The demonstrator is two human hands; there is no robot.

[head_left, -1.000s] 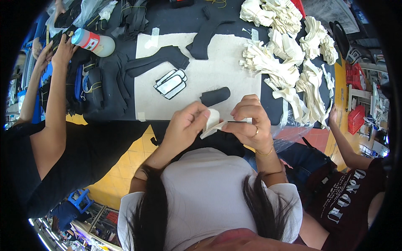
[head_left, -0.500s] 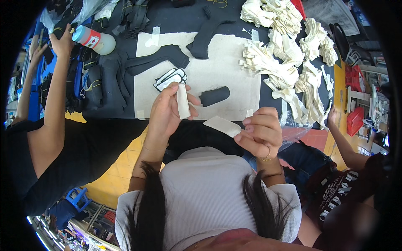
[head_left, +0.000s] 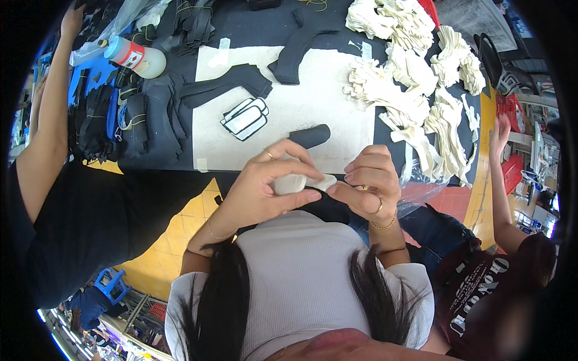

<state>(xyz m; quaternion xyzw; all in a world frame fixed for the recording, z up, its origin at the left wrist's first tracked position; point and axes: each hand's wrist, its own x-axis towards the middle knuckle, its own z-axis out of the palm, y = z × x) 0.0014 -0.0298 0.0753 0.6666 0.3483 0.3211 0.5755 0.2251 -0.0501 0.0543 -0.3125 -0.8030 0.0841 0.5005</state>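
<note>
From my end I count two hands at work, one dark folded cloth (head_left: 310, 136), one bottle (head_left: 137, 58) and one pale sheet (head_left: 334, 90) on the table (head_left: 253, 31). The cream bundles (head_left: 442, 126) overlap too much for me to count.

Half a second ago my two grips stood apart, each with its own cream piece; now they have come together over the table's near edge. The outlined patches (head_left: 245, 119), partly covered by the left hand then, lie in full view beyond it. A co-worker's arm (head_left: 500, 192), right of my right grip, has risen.

My left grip (head_left: 262, 183) arches, back of the hand up, thumb below, clamped on the cream cloth (head_left: 289, 184). My right grip (head_left: 370, 183), fingers curled, pinches a pale end between both hands; whether that belongs to the same piece, I cannot tell. The dark folded cloth lies just beyond the grips, the bottle well up and left, the bundles beyond and right.
</note>
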